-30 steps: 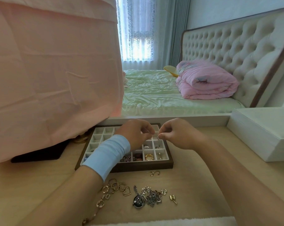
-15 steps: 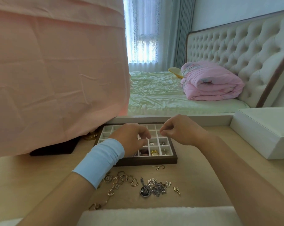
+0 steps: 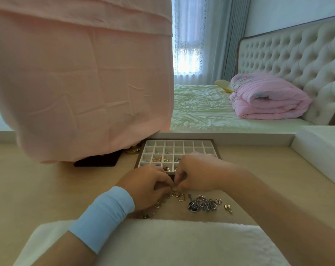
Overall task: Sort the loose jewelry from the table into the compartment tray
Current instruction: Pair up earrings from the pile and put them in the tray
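Note:
The compartment tray (image 3: 179, 144), brown-framed with white cells, lies on the wooden table, with a few small pieces in its near cells. Just in front of it, my left hand (image 3: 147, 186) and my right hand (image 3: 196, 174) meet fingertip to fingertip over a gold chain of heart-shaped links (image 3: 177, 194). Both hands have curled fingers that pinch at the chain's upper end. To the right lies a silver tangle of chain and charms (image 3: 203, 203), and beside it a small gold charm (image 3: 228, 207).
A pink cloth (image 3: 82, 79) hangs over something at the left, above a dark flat pad (image 3: 97, 161) and a gold lid (image 3: 132, 150). A white box (image 3: 324, 156) stands at the right. White fluffy fabric (image 3: 162, 244) covers the near edge.
Both hands came down from over the tray's cells to the table in front of it and now pinch the gold chain. The view has tilted downward.

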`<state>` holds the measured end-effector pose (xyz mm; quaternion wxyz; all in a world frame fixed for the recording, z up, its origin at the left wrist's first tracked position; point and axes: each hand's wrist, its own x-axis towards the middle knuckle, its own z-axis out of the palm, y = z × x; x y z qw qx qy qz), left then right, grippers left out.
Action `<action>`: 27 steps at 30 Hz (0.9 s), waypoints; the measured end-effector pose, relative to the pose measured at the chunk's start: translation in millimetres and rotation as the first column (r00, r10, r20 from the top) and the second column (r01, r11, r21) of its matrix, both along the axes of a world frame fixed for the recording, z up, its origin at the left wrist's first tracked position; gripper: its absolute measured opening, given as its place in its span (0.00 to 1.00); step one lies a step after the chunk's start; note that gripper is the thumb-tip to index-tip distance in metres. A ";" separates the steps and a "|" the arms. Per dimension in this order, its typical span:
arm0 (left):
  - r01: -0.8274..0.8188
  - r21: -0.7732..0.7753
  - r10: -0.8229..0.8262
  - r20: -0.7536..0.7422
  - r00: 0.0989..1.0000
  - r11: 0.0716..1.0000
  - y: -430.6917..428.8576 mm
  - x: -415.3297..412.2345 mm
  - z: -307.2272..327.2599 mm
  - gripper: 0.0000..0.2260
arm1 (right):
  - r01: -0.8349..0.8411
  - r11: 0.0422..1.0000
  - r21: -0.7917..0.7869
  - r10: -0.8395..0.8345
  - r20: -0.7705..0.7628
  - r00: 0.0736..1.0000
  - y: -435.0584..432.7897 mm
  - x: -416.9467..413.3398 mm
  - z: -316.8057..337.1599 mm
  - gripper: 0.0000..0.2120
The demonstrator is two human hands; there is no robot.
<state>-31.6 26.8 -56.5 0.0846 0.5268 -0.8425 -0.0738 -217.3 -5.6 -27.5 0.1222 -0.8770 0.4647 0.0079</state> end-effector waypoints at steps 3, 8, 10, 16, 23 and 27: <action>0.023 0.007 -0.024 0.026 0.999 1.000 0.9 2.3 -1.3 0.11 | -0.007 1.000 0.021 0.008 -0.053 0.999 3.5 5.8 -6.6 0.08; 0.007 0.046 -0.007 0.000 1.000 0.999 1.1 0.7 1.8 0.09 | 0.018 0.999 0.033 -0.016 -0.037 0.999 4.2 10.7 -10.2 0.07; -0.009 0.062 0.011 -0.024 1.000 0.998 1.5 2.1 2.4 0.08 | 0.021 0.999 0.042 -0.020 -0.012 1.000 5.6 11.2 -11.3 0.05; -0.041 0.116 0.041 0.006 0.999 0.992 5.7 1.7 6.2 0.10 | 0.030 0.998 0.050 -0.029 -0.019 0.999 7.1 9.0 -16.3 0.06; -0.071 0.139 0.072 -0.002 0.997 0.988 5.7 -0.2 5.0 0.08 | 0.047 0.988 0.145 -0.059 0.078 0.995 8.8 7.9 -14.0 0.04; -0.083 0.157 0.120 -0.244 0.962 0.984 2.8 7.9 1.2 0.04 | 0.033 0.966 0.255 -0.106 0.279 0.954 4.0 0.4 -8.6 0.03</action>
